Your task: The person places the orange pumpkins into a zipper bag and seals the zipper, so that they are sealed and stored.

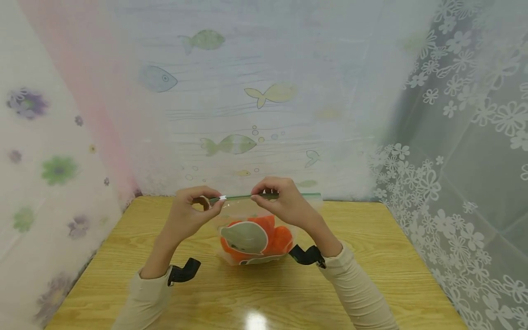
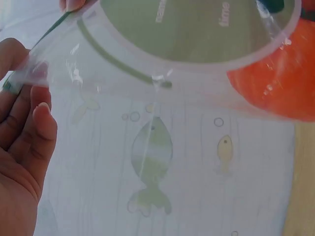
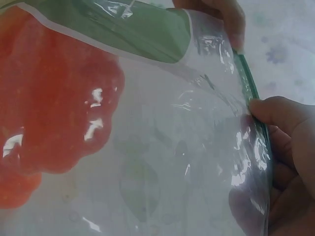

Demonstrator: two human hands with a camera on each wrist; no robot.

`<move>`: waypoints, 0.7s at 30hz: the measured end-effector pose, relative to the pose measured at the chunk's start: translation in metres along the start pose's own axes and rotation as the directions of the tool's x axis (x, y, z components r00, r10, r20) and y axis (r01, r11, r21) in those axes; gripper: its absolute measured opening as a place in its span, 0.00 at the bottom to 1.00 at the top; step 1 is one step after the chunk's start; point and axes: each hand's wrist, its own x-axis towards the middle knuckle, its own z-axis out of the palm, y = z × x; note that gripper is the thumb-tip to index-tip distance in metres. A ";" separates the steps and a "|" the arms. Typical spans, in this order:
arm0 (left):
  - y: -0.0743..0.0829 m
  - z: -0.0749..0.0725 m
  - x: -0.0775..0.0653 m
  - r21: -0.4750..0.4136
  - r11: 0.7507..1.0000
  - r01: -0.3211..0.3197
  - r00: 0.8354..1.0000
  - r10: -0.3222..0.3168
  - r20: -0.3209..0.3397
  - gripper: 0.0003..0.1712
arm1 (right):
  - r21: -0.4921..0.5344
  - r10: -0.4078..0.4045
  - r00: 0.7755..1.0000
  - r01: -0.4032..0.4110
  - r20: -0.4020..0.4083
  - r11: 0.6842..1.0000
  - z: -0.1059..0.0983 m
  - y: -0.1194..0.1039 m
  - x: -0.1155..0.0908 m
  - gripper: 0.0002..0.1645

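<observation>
A clear zip bag (image 1: 243,208) stands upright over the table, printed with a grey-green label (image 1: 247,236) and orange tomato-like shapes (image 1: 282,238). Along its top runs a green zip strip (image 1: 239,197). At the strip's left end, my left hand (image 1: 183,213) pinches the top edge between thumb and fingers, right by a small white slider (image 1: 222,198). My right hand (image 1: 284,199) pinches the strip farther right, thumb on the near side. The right wrist view shows the right thumb (image 3: 275,109) against the green strip, the other fingers behind the clear film.
The wooden table (image 1: 346,284) spreads under the bag and arms. Behind it hangs a pale curtain with fish (image 1: 237,144); flowered sheets (image 1: 474,183) close in both sides. A black camera mount sits on the left wrist (image 1: 183,271) and another on the right wrist (image 1: 306,255).
</observation>
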 end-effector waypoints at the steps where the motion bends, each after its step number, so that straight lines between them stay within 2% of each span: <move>1: 0.000 -0.002 -0.002 -0.020 1.000 0.017 1.000 -0.017 -0.008 0.11 | 0.000 0.004 1.000 -0.004 -0.002 1.000 -0.001 0.000 -0.001 0.02; 6: -0.003 -0.007 -0.008 -0.093 0.994 0.062 0.998 -0.064 -0.026 0.10 | 0.025 0.007 1.000 -0.007 0.007 1.000 -0.002 0.000 -0.003 0.02; 14: -0.002 -0.007 -0.013 -0.105 0.990 0.099 0.994 -0.103 -0.039 0.08 | 0.017 0.008 1.000 -0.008 0.022 1.000 -0.004 0.002 -0.008 0.03; 18: -0.002 -0.006 -0.018 -0.152 0.982 0.110 0.987 -0.126 -0.098 0.08 | -0.017 0.035 0.999 -0.035 0.039 0.999 -0.014 0.001 -0.018 0.06; 21: -0.001 -0.006 -0.022 -0.186 0.975 0.123 0.975 -0.153 -0.158 0.08 | -0.021 0.086 0.996 -0.085 0.028 0.996 -0.026 0.003 -0.031 0.09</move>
